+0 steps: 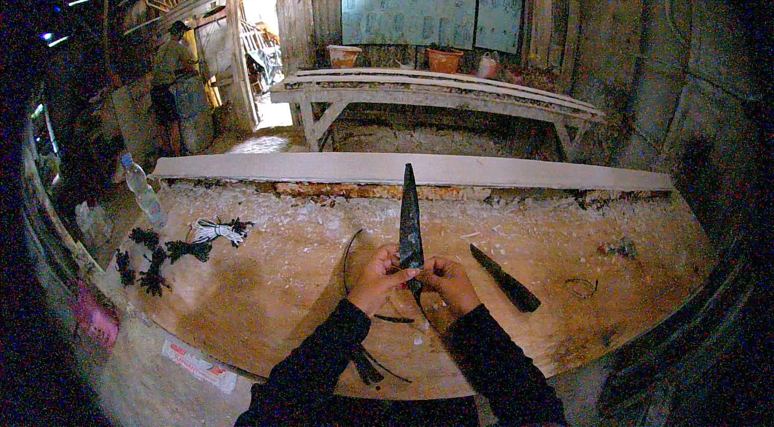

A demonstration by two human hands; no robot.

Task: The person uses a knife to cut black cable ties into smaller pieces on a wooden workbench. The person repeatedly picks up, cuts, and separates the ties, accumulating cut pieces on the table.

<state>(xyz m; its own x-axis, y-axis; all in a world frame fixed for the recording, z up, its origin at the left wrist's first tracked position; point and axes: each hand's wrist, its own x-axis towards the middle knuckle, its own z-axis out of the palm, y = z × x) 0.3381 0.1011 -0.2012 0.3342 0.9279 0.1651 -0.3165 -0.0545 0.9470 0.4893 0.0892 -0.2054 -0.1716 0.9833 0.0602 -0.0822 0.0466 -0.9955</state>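
Note:
In both hands I hold a long dark tapered strip (410, 213), its narrow end pointing away from me. It looks flat and scuffed, and I cannot tell its material. My left hand (379, 278) grips the wide near end from the left, thumb across it. From the other side, my right hand (448, 283) pinches the same end with bent fingers. A thin dark strand hangs below the fingers. Right of my right hand lies a similar tapered piece (506, 279). Thin dark strips (393, 320) and a curved one (348, 262) lie around my left hand.
Black knotted bundles (153, 274) and a white cord bundle (219, 231) lie on the worktable (266, 314) at left, near a plastic bottle (143, 189). A pale board (322, 167) edges the far side. Beyond are a wooden bench (451, 88) and a standing person (171, 76).

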